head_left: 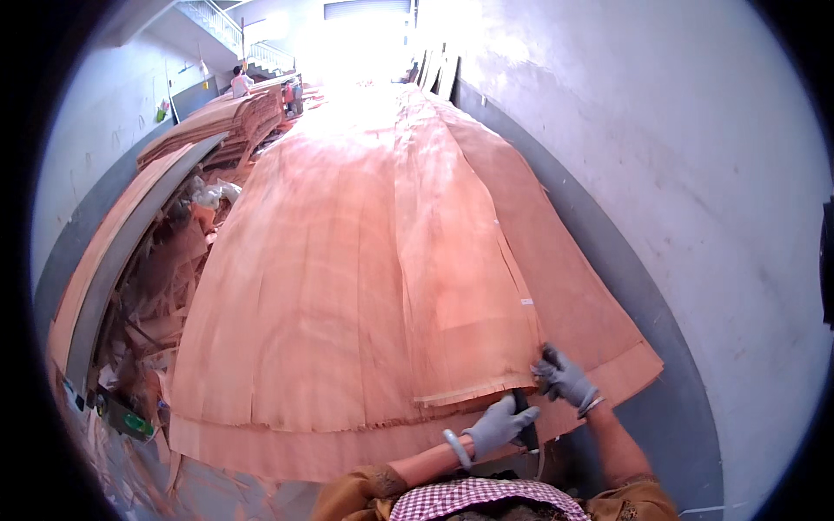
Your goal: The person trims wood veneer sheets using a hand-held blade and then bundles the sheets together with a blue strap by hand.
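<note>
The narrow wood sheet [460,321] lies on broader sheets [304,304], right of centre, its near end probably placed for easy reach. The left hand [501,427] is closed around a dark tool [521,402], presumably to have it beside that edge; the right hand [565,382] is at the corner, perhaps steadying it, its grip unclear.

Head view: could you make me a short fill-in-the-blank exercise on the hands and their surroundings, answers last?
1. The left hand and right hand both wear grey ____.
2. The dark, narrow handheld object is in the ____ hand.
3. The nearest pale wall with a grey base stands to the ____ of the broad, thin, reddish wood sheets.

Missing words: gloves; left; right.
</note>
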A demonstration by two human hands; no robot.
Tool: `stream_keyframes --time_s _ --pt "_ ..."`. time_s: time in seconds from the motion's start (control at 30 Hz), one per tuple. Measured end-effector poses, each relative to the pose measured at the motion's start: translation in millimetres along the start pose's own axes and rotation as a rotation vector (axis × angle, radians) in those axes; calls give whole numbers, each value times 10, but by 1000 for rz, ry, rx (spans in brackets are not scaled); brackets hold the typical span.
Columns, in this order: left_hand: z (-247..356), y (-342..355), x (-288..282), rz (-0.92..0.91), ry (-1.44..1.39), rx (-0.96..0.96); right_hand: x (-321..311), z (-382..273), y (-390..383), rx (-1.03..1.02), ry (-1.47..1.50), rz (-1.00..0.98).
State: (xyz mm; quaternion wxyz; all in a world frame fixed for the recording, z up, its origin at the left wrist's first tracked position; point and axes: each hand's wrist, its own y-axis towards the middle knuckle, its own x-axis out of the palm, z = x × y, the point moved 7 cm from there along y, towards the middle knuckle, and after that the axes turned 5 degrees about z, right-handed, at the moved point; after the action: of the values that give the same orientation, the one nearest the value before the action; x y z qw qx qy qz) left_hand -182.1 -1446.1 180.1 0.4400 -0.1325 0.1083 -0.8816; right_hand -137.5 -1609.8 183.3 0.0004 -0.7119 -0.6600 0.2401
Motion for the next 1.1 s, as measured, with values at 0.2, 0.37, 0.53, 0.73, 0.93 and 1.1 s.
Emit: stream_keyframes --time_s 0.2,0.37,0.53,0.73,0.93,1.1 --pt "13 -131 329 -417 394 131 262 245 90 30 546 -47" --pt "-189 -928 -1143 51 -128 236 -32 180 7 227 653 -173" --pt "-868 -2930 -3271 1642 -364 443 -383 43 91 -92 53 190" --pt "-1469 -3331 -3775 1603 -741 245 -405 284 175 -171 45 286" --pt "-1533 -3363 -3880 1627 -782 181 -341 671 334 -241 186 330" --pt "-1563 -3399 -3880 1717 -801 203 -413 836 410 -129 162 311"
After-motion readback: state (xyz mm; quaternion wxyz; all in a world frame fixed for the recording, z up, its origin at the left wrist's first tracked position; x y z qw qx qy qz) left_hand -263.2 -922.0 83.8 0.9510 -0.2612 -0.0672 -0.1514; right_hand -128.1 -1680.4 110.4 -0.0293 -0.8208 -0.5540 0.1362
